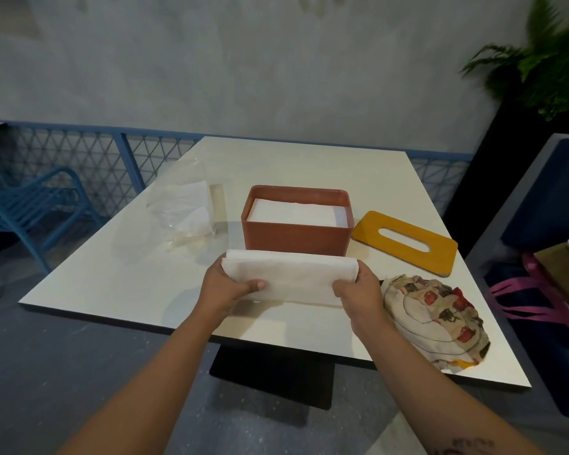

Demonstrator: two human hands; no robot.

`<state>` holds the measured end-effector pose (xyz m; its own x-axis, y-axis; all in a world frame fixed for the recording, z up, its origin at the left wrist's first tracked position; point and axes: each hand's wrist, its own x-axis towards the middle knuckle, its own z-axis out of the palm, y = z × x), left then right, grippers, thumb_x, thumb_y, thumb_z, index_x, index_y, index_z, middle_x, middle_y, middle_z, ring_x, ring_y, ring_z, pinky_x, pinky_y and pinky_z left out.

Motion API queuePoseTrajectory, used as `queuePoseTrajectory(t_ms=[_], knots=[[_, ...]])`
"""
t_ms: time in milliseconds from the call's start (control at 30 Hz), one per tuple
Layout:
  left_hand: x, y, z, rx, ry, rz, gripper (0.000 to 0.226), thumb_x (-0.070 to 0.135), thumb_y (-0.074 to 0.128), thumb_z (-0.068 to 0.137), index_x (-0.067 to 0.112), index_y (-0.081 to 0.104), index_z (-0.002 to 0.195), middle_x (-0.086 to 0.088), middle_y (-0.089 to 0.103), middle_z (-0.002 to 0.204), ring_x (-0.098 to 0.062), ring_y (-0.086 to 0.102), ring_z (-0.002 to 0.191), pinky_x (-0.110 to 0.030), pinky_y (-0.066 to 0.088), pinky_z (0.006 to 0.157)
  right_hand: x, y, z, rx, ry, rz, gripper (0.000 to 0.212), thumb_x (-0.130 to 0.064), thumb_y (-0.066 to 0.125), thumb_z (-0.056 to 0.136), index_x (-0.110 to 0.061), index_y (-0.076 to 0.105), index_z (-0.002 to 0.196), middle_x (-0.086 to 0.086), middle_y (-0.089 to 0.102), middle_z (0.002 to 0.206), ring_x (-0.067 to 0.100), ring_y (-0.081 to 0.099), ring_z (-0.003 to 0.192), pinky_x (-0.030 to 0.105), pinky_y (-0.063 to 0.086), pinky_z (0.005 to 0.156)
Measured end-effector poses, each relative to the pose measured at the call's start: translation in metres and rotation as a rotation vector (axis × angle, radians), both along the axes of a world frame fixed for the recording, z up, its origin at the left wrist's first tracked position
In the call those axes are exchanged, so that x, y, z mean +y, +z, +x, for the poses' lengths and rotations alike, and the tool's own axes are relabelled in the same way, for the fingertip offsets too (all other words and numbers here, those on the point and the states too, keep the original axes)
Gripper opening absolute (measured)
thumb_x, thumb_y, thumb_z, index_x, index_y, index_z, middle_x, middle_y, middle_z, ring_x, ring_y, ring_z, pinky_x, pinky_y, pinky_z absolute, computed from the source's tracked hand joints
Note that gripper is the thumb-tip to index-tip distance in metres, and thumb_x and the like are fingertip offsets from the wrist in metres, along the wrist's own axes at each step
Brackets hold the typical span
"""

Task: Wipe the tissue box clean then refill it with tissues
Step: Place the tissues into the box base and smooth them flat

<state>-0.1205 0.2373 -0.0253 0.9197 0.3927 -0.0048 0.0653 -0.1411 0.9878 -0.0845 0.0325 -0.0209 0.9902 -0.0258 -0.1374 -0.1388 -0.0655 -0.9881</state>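
A brown-red tissue box (296,236) stands open in the middle of the table, with white tissues (294,213) lying inside it. Just in front of the box I hold a folded stack of white tissues (293,277) above the table. My left hand (225,285) grips its left end and my right hand (358,290) grips its right end. The box's yellow lid (404,243) with an oval slot lies flat to the right of the box. A patterned cloth (437,318) lies crumpled near my right hand.
A clear plastic wrapper (181,205) with some tissues in it lies left of the box. The white table (309,162) has a blue chair (37,205) at its left and a dark bench with a bag (539,290) at its right. A plant (546,60) stands behind.
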Motion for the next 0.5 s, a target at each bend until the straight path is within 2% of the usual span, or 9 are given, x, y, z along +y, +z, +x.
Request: queuePoseTrajectory(t_ms=[100, 200, 367, 500], knots=[[-0.003, 0.003, 0.002, -0.034, 0.040, 0.022, 0.058, 0.003, 0.085, 0.059, 0.015, 0.050, 0.105, 0.010, 0.057, 0.090, -0.016, 0.055, 0.090, -0.018, 0.048, 0.065, 0.003, 0.003, -0.002, -0.010, -0.021, 0.034, 0.045, 0.015, 0.053, 0.076, -0.018, 0.052, 0.107, -0.001, 0.058, 0.094, 0.013, 0.055, 0.084, 0.021, 0.047, 0.061], [-0.003, 0.008, 0.006, -0.068, 0.066, 0.027, 0.068, 0.006, 0.086, 0.057, 0.017, 0.043, 0.108, 0.002, 0.055, 0.100, -0.017, 0.053, 0.093, -0.024, 0.050, 0.071, 0.002, 0.010, -0.001, -0.051, -0.021, 0.054, 0.045, 0.016, 0.052, 0.074, -0.015, 0.053, 0.106, -0.003, 0.058, 0.089, 0.013, 0.055, 0.081, 0.021, 0.046, 0.059], [0.001, 0.006, 0.002, 0.072, -0.052, 0.083, 0.076, 0.009, 0.083, 0.064, 0.018, 0.036, 0.123, 0.000, 0.047, 0.113, -0.020, 0.047, 0.105, -0.031, 0.044, 0.079, -0.001, 0.005, 0.000, -0.006, 0.002, -0.012, 0.045, 0.014, 0.053, 0.077, -0.020, 0.050, 0.106, -0.005, 0.057, 0.091, 0.014, 0.054, 0.087, 0.023, 0.049, 0.065], [-0.003, 0.004, 0.000, 0.058, -0.021, 0.085, 0.073, 0.012, 0.081, 0.069, 0.013, 0.037, 0.128, 0.002, 0.048, 0.113, -0.019, 0.048, 0.105, -0.033, 0.046, 0.084, 0.002, 0.002, -0.002, -0.017, -0.014, -0.003, 0.046, 0.013, 0.052, 0.077, -0.021, 0.053, 0.107, -0.006, 0.059, 0.091, 0.010, 0.055, 0.084, 0.020, 0.047, 0.061]])
